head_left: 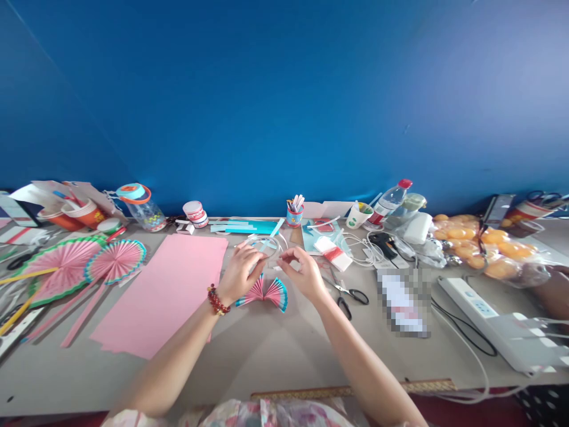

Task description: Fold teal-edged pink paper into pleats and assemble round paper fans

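Observation:
Above a small pleated paper fan [276,293], pink with blue-and-white edging and gathered at its middle, my two hands are held close together. My left hand [240,273], with a red bead bracelet at the wrist, has its fingers bent and thumb drawn in. Facing it, my right hand [304,274] pinches thumb and forefinger together. Something thin and pale may run between the fingertips, but it is too small to make out. The fan lies on the table just below the hands, apart from the fingers. Scissors [349,292] with black handles lie to the right.
Pink paper sheets [169,284] and finished round fans [116,261] lie on the left. Along the wall stand a water bottle [144,207], a pen cup [294,214] and a soda bottle [389,204]. A glue gun [384,244], bagged orange fruit [493,240] and a power strip [478,308] occupy the right.

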The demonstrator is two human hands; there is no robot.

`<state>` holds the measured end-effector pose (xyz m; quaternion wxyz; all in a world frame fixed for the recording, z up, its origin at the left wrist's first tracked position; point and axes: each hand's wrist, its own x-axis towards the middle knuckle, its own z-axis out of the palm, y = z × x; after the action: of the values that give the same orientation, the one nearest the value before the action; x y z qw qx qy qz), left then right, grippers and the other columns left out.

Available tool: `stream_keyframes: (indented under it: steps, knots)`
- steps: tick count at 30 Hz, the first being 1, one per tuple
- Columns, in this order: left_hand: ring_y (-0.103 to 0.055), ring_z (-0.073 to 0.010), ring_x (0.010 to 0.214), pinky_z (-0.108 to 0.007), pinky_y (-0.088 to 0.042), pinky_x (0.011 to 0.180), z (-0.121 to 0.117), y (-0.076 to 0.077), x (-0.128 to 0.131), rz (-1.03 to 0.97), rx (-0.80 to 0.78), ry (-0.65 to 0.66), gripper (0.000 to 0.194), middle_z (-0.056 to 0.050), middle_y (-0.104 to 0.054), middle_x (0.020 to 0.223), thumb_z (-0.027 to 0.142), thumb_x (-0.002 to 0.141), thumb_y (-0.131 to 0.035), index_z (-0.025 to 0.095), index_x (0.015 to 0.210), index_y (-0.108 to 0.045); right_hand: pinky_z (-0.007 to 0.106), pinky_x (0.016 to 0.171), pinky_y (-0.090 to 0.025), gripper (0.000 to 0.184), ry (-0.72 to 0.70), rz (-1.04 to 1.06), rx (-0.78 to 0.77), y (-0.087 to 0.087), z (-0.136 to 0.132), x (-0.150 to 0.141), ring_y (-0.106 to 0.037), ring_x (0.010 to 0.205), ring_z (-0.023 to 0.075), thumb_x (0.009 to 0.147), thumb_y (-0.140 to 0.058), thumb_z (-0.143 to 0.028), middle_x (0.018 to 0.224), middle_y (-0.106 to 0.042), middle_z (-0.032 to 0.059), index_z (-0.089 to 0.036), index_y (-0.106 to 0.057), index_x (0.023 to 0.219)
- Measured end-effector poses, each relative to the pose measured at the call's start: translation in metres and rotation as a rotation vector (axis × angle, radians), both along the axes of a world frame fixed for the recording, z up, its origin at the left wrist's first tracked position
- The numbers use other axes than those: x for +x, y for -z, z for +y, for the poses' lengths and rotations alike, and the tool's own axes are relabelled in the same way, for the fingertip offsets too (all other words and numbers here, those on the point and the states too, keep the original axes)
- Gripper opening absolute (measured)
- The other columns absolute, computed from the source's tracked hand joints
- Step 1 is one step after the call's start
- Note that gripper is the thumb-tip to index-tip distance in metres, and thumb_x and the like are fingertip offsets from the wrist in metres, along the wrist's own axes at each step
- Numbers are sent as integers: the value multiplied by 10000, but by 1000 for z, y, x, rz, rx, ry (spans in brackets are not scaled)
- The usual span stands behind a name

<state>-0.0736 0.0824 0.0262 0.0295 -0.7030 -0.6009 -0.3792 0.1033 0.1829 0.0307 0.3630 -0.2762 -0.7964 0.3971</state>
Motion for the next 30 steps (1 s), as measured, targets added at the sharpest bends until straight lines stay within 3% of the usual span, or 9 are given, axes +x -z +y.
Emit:
stream_keyframes:
  steps: [9, 16, 23, 30]
  knots:
    - [-627, -201, 960, -444, -367, 1050, -2, 6, -7, -71, -36, 53, 157, -29, -700, 967, 272, 971, -481, 224, 1010, -625, 254, 651, -443, 82, -42, -1, -63, 1, 0, 3, -596, 712, 158, 818, -607, -257, 738, -639, 0, -197, -606, 761]
    - [-637, -194, 893, -435, -387, 1019, 2, 11, -11, -82, -61, -19, 183, -23, -711, 901, 328, 964, -512, 213, 920, -648, 256, 648, -455, 95, -30, 20, -96, 8, 2, 7, -600, 713, 161, 823, -606, -275, 749, -634, 11, -195, -599, 772]
    - [-643, -226, 927, -448, -388, 999, 9, 21, -17, -67, -52, -120, 166, -38, -725, 919, 353, 931, -570, 214, 912, -657, 248, 610, -455, 110, -13, 9, -152, 22, 4, -1, -607, 666, 154, 813, -607, -300, 733, -653, 7, -196, -610, 775]
    - [-655, -224, 897, -453, -404, 969, 12, 32, -20, -80, -83, -90, 166, -41, -725, 908, 337, 937, -563, 207, 905, -661, 239, 574, -428, 132, 43, -12, -163, 35, 6, -5, -585, 618, 141, 805, -610, -318, 712, -663, 3, -194, -626, 764]
